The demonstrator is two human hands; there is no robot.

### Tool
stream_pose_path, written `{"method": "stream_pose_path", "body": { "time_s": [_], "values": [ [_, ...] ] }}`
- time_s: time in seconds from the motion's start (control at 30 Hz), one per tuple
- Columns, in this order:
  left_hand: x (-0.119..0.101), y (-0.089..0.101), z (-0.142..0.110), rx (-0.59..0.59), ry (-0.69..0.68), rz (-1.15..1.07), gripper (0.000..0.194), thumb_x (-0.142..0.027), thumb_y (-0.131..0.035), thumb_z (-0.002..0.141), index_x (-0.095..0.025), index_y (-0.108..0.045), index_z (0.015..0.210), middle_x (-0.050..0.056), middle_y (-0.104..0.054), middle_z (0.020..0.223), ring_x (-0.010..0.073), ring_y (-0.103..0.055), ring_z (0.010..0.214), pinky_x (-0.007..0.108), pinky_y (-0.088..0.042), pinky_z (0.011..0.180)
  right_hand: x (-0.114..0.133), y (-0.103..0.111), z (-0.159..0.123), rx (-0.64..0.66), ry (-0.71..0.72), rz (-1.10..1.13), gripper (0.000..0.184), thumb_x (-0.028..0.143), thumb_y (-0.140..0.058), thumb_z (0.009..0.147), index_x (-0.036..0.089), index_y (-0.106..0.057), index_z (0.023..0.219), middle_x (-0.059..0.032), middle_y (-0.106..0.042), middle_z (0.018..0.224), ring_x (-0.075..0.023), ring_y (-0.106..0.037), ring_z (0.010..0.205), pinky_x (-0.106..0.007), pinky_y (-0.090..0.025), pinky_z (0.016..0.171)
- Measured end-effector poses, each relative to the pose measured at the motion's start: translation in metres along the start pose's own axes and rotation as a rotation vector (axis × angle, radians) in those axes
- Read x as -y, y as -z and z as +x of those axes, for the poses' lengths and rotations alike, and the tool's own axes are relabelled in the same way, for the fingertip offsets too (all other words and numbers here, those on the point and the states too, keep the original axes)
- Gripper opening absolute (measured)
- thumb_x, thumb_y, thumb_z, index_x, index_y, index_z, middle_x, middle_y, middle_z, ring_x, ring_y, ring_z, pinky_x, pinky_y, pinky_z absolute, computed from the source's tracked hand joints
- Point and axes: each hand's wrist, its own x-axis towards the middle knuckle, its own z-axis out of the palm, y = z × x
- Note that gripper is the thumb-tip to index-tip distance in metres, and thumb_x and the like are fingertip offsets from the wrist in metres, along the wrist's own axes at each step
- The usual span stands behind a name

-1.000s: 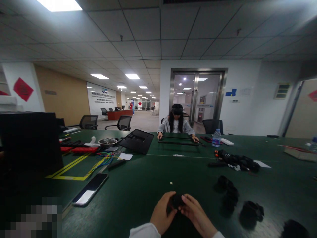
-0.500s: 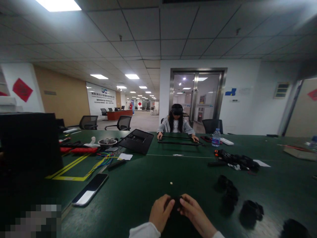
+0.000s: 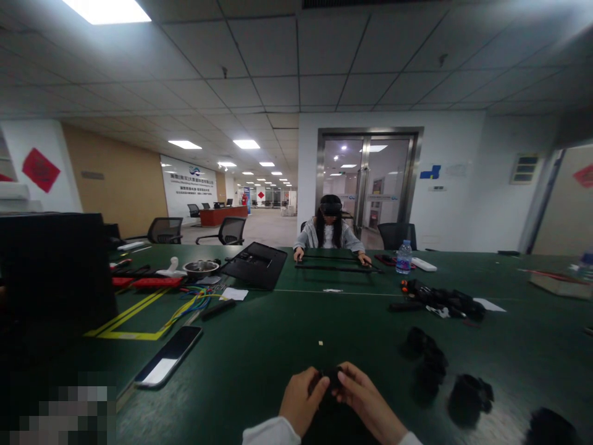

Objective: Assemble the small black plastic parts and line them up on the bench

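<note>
Between my two hands, low in the middle of the head view, is a small black part, partly covered by my fingers, so its exact kind does not show. My left hand grips it from the left with thumb and fingers. From the right, my right hand pinches its other side. Several black ring-like parts lie on the green table to the right of my hands. A tiny pale square lies just beyond my fingers.
Left of me lies a phone, with coloured wires behind it. A black panel and a metal bowl sit farther back. Across the table a person holds a black frame. A water bottle stands right.
My left hand has shifted its fingers on the black part, its thumb now higher against it. My right hand keeps its pinch with little movement. The person opposite stays in place.
</note>
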Motion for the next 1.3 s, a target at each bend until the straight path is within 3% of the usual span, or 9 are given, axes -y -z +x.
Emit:
{"method": "stream_pose_path", "body": {
  "time_s": [0.17, 0.27, 0.4, 0.53, 0.67, 0.9, 1.07, 1.13, 1.3],
  "values": [
    [0.001, -0.001, 0.0, 0.004, 0.055, -0.034, 0.052, -0.045, -0.021, 0.084, -0.014, -0.057, 0.063, 0.0, -0.054, 0.051, 0.011, -0.051, 0.046, 0.02, -0.037, 0.048, 0.0, -0.002, 0.001, 0.014, -0.004, -0.034, 0.023, 0.032, -0.067, 0.059, 0.016, -0.057, 0.073, 0.0011, -0.057, 0.069, -0.0114, -0.055, 0.061, -0.024, -0.04, 0.056],
    [0.0, 0.001, -0.002, -0.042, -0.025, -0.086, 0.032, -0.04, -0.04, 0.079, -0.016, -0.056, 0.093, 0.002, -0.061, 0.072, 0.0135, -0.056, 0.061, 0.022, -0.041, 0.058, -0.004, 0.001, 0.003, -0.02, 0.01, -0.013, 0.022, 0.032, -0.066, 0.061, 0.016, -0.057, 0.073, 0.0011, -0.057, 0.069, -0.0102, -0.054, 0.06, -0.023, -0.04, 0.056],
    [0.0, 0.002, -0.003, -0.04, -0.15, -0.129, 0.046, -0.021, -0.057, 0.067, -0.018, -0.046, 0.111, 0.007, -0.057, 0.101, 0.0185, -0.053, 0.087, 0.026, -0.041, 0.075, -0.009, 0.006, 0.006, -0.066, 0.011, 0.035, 0.021, 0.034, -0.064, 0.064, 0.016, -0.057, 0.072, 0.0013, -0.056, 0.066, -0.0091, -0.053, 0.056, -0.023, -0.04, 0.056],
    [0.0, 0.002, -0.003, -0.021, -0.105, -0.115, 0.035, -0.017, -0.053, 0.069, -0.019, -0.049, 0.104, 0.004, -0.06, 0.094, 0.0165, -0.055, 0.082, 0.024, -0.041, 0.072, -0.01, 0.007, 0.005, -0.023, 0.021, 0.038, 0.019, 0.033, -0.061, 0.067, 0.016, -0.056, 0.074, 0.0011, -0.056, 0.067, -0.0097, -0.054, 0.059, -0.023, -0.041, 0.057],
    [-0.002, 0.002, -0.002, 0.006, -0.053, -0.002, 0.02, -0.033, -0.051, 0.073, -0.018, -0.056, 0.086, 0.001, -0.061, 0.072, 0.0144, -0.055, 0.064, 0.021, -0.04, 0.059, -0.005, 0.005, 0.001, -0.005, 0.012, 0.039, 0.016, 0.031, -0.06, 0.068, 0.017, -0.056, 0.075, 0.001, -0.056, 0.072, -0.0111, -0.054, 0.066, -0.024, -0.041, 0.06],
    [-0.001, 0.001, -0.001, 0.002, 0.044, 0.095, 0.057, -0.045, -0.018, 0.085, -0.016, -0.058, 0.055, 0.0, -0.055, 0.048, 0.0118, -0.052, 0.047, 0.019, -0.035, 0.048, 0.003, -0.001, -0.003, 0.048, -0.01, -0.076, 0.021, 0.032, -0.064, 0.063, 0.016, -0.057, 0.076, -0.0004, -0.058, 0.073, -0.0123, -0.055, 0.065, -0.025, -0.04, 0.06],
    [0.001, 0.002, -0.001, -0.042, -0.032, -0.044, 0.033, -0.039, -0.038, 0.08, -0.017, -0.057, 0.096, 0.002, -0.062, 0.069, 0.014, -0.056, 0.061, 0.021, -0.041, 0.057, -0.002, 0.0, 0.002, 0.003, 0.002, -0.063, 0.022, 0.032, -0.065, 0.062, 0.016, -0.057, 0.076, -0.0007, -0.059, 0.073, -0.0121, -0.055, 0.065, -0.024, -0.04, 0.059],
    [0.001, 0.002, -0.001, -0.039, -0.111, -0.117, 0.039, -0.03, -0.052, 0.073, -0.018, -0.047, 0.11, 0.003, -0.062, 0.084, 0.0152, -0.056, 0.072, 0.022, -0.042, 0.066, -0.005, 0.002, 0.004, -0.021, 0.011, -0.03, 0.023, 0.034, -0.064, 0.063, 0.016, -0.057, 0.075, -0.0002, -0.058, 0.071, -0.0113, -0.055, 0.063, -0.024, -0.04, 0.059],
    [-0.001, 0.003, -0.002, -0.013, -0.124, -0.134, 0.036, -0.015, -0.052, 0.069, -0.02, -0.05, 0.105, 0.003, -0.061, 0.089, 0.0148, -0.056, 0.077, 0.022, -0.042, 0.069, -0.007, 0.006, 0.004, -0.023, 0.001, 0.016, 0.022, 0.036, -0.063, 0.064, 0.017, -0.057, 0.074, 0.0006, -0.057, 0.067, -0.0112, -0.055, 0.061, -0.024, -0.041, 0.059]
  ]
}}
